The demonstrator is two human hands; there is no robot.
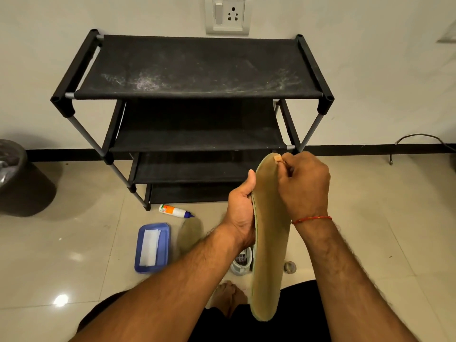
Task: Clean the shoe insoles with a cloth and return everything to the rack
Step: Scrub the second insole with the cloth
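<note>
I see my left hand (240,213) gripping the olive insole (270,243) by its left edge, holding it on end near me, in front of the black shoe rack (197,67). My right hand (304,186) pinches a small tan scrap (277,159) at the insole's far tip. On the floor to the left lie a second insole (190,233), a blue tray (165,245) holding a white cloth (149,248), and a white squeeze bottle (174,210).

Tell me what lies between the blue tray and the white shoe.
A second insole lies flat between tray and shoe, shown in the head view.
</note>
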